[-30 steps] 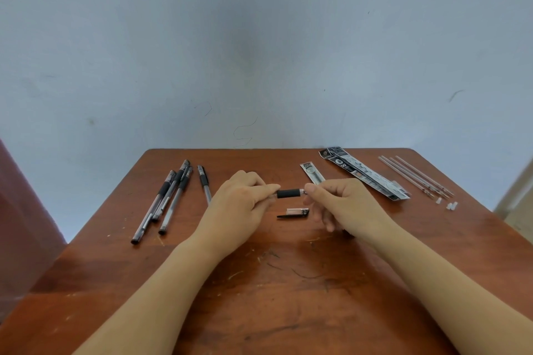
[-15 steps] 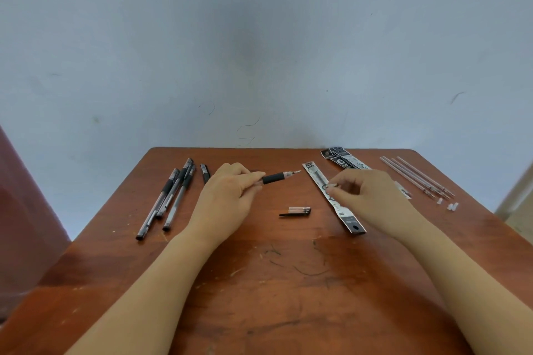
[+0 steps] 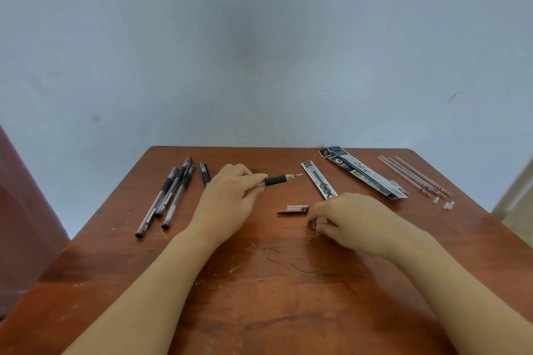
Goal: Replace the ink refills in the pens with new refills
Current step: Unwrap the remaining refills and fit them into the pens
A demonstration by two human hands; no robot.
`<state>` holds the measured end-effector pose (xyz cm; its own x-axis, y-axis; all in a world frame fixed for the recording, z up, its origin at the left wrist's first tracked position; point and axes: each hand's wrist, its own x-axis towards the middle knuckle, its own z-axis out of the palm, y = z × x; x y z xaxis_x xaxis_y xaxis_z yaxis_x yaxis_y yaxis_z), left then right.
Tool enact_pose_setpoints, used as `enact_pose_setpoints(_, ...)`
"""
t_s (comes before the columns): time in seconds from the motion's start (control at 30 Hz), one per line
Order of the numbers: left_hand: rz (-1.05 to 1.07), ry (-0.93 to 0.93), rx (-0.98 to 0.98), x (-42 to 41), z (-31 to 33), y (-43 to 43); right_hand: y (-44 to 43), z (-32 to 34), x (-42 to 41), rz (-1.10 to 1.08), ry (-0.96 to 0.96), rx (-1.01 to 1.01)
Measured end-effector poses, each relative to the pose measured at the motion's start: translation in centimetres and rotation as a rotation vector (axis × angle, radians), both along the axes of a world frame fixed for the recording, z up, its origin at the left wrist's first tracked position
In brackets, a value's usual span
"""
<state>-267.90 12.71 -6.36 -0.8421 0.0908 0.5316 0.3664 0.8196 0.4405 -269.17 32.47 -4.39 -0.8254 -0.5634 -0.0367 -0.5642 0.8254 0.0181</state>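
Observation:
My left hand (image 3: pixel 230 199) grips a pen (image 3: pixel 277 181) by its barrel, a little above the table. Its black grip and metal tip point right. My right hand (image 3: pixel 352 219) is low on the wooden table (image 3: pixel 259 291) with its fingers curled. Thumb and fingertips pinch a small dark piece (image 3: pixel 313 224). The pen cap (image 3: pixel 292 209) lies just left of those fingers. A refill packet (image 3: pixel 317 180) lies behind my right hand, its near end hidden under it.
Three pens (image 3: pixel 170 193) lie together at the left, with one more pen (image 3: pixel 204 174) beside my left hand. Opened packets (image 3: pixel 363 173), several clear refill tubes (image 3: pixel 412 176) and small white caps (image 3: pixel 448 204) sit at the back right. A red-brown object (image 3: pixel 23 210) stands left of the table.
My hands have parted. The left one carried the pen up and left. The right one went back towards the packet, then came down next to the cap.

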Motion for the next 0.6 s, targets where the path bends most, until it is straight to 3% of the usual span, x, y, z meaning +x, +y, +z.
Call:
enact_pose_setpoints(0.13, -0.004, 0.000, 0.002, 0.1, 0.0, 0.0, 0.5, 0.5, 0.0, -0.025, 0.028, -0.137)
enact_pose_setpoints(0.33, -0.054, 0.004, 0.012, 0.4, 0.3, 0.2, 0.9, 1.2, 0.2, -0.149, 0.105, -0.854)
enact_pose_setpoints(0.6, -0.115, 0.043, -0.057, 0.5, 0.2, 0.3, -0.7, 0.2, 0.2, -0.035, 0.127, -0.730)
